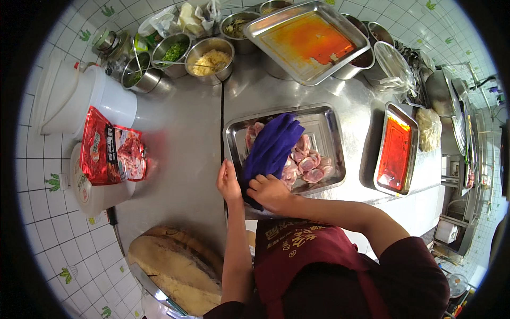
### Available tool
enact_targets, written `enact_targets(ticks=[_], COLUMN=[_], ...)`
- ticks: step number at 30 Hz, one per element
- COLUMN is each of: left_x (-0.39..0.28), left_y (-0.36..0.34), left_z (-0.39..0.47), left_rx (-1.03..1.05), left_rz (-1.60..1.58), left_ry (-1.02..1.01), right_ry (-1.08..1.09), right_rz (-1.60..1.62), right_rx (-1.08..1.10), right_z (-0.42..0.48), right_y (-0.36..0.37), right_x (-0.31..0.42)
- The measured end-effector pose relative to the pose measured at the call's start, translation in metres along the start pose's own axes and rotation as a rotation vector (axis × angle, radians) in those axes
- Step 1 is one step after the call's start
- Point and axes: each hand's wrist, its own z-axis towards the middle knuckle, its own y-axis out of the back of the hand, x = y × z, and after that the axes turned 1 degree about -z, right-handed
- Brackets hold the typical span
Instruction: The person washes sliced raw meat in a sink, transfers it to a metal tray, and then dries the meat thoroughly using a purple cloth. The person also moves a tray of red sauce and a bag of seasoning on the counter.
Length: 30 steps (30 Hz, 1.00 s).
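Observation:
A bundle of purple cloth (271, 147), its folds running lengthwise, lies across the left part of a steel tray (338, 159). Pieces of raw meat (310, 163) rest in the tray beside the bundle and partly beneath it. My right hand (271, 193) has its fingers curled on the near end of the cloth, over the tray's near edge. At the tray's left near corner, my left hand (230, 181) is upright with its fingers extended and nothing seen in it. Whether its palm side touches the cloth or the rim, I cannot tell.
A tray with orange oil (306, 40) sits atop steel pots at the back. A bowl of minced garlic (209, 60) stands left of it. At right is a tray of red liquid (394, 153). A red food packet (105, 151), a round chopping block (179, 267) and a blade (157, 291) are left.

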Motion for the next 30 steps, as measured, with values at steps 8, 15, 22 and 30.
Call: enact_targets(ticks=[8, 15, 22, 30], left_x=[-0.01, -0.015, -0.027, -0.065], left_y=[0.002, 0.001, 0.0, 0.009], left_z=[-0.003, 0.001, -0.003, 0.0], left_rx=[0.076, 0.101, 0.123, 0.275], left_rz=[0.175, 0.179, 0.262, 0.741], left_ry=[-0.11, -0.053, -0.085, -0.359], right_ry=[0.01, 0.055, 0.008, -0.219], right_rz=[-0.137, -0.205, -0.266, 0.318], right_rx=[0.036, 0.063, 0.163, 0.049], right_z=[-0.045, -0.075, -0.086, -0.081], right_y=[0.017, 0.059, 0.049, 0.076], right_x=[-0.022, -0.045, -0.076, -0.082])
